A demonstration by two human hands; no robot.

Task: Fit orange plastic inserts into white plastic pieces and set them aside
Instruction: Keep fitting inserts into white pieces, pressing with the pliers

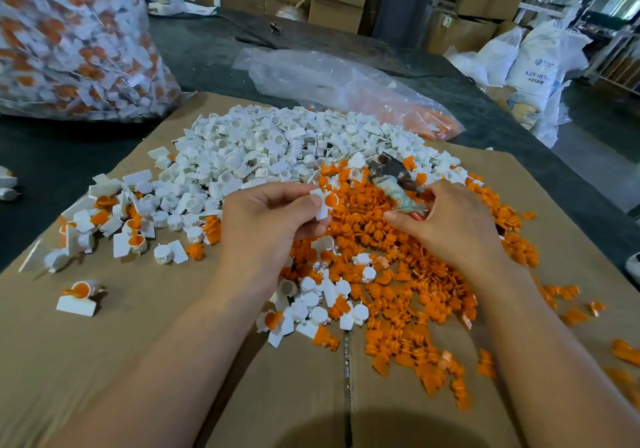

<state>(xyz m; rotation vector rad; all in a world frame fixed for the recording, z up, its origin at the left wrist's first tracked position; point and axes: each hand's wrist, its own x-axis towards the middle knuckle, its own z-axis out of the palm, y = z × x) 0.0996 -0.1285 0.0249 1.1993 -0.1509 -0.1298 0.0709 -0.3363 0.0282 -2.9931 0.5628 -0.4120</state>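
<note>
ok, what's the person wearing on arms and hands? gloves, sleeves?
Nothing worn: the left hand and right hand have no gloves, rings or watch. Both the left forearm and right forearm are uncovered to the frame edge; no sleeve in view.

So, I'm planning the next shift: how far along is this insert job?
Done: a heap of fitted pieces lies left on the cardboard; the bag looks full of more. In hand: the left hand pinches a white piece with an orange insert in it; the right hand grips a tool. Left: big piles of white pieces and orange inserts.
</note>
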